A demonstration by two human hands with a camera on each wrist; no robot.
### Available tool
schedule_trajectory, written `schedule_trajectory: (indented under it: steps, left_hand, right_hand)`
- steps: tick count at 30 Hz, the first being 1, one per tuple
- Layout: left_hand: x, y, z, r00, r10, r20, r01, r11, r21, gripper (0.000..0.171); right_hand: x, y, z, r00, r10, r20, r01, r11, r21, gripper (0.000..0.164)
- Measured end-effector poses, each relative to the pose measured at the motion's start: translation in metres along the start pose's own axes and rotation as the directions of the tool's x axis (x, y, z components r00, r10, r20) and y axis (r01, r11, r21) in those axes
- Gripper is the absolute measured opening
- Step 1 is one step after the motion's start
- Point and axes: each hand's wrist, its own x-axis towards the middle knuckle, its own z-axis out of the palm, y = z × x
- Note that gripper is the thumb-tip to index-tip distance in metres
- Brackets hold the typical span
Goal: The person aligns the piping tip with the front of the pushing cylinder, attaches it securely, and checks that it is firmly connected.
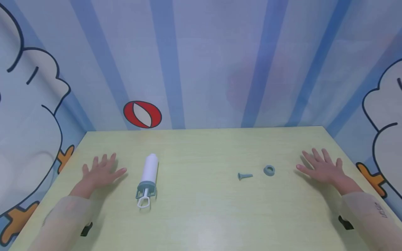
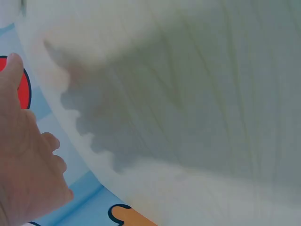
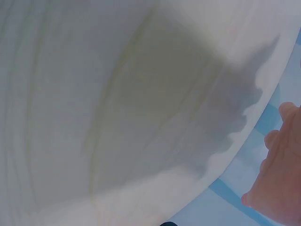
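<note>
My left hand [image 1: 99, 174] is held over the left side of the table with fingers spread, holding nothing. Just right of it lies a large syringe [image 1: 150, 170] with a white barrel, a grey-blue collar with side grips and a white plunger ring toward me. On the other side my right hand [image 1: 325, 169], fingers also spread, holds nothing. Nearest to that hand is a grey-blue ring [image 1: 269, 170], and left of the ring a small cone-shaped nozzle [image 1: 244, 176] lies on its side. The wrist views show the left hand [image 2: 28, 155] and right hand [image 3: 280, 174] above their shadows.
The pale wood-look table [image 1: 201, 216] ends at a blue striped backdrop [image 1: 207, 69] that rises behind it and along both sides. Printed on the backdrop are a red and white ball [image 1: 142, 114] and white cartoon shapes.
</note>
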Motion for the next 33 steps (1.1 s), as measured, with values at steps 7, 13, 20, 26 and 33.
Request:
schedule_trajectory:
  steps: [7, 13, 20, 26, 33]
  left_hand:
    - [0.004, 0.021, -0.004, 0.999, 0.035, -0.002, -0.035, 0.999, 0.0, 0.097]
    - [0.007, 0.042, -0.007, 0.996, 0.088, -0.029, -0.087, 0.996, 0.037, 0.094]
    - [0.008, 0.073, -0.01, 0.986, 0.163, -0.046, -0.16, 0.985, 0.069, 0.089]
    - [0.01, 0.103, -0.007, 0.969, 0.242, -0.046, -0.236, 0.965, 0.113, 0.085]
    - [0.01, 0.136, -0.004, 0.933, 0.358, -0.043, -0.352, 0.929, 0.112, 0.081]
  right_hand:
    - [0.001, -0.004, 0.001, 1.0, -0.01, -0.012, 0.009, 1.0, -0.021, 0.086]
    - [0.002, -0.012, 0.0, 0.999, -0.041, -0.027, 0.041, 0.999, -0.027, 0.084]
    - [-0.002, -0.025, -0.002, 0.996, -0.083, -0.044, 0.083, 0.996, 0.005, 0.081]
    - [-0.001, -0.035, 0.0, 0.989, -0.122, -0.08, 0.125, 0.992, 0.027, 0.079]
    - [0.0, -0.043, 0.0, 0.98, -0.157, -0.12, 0.162, 0.986, 0.03, 0.078]
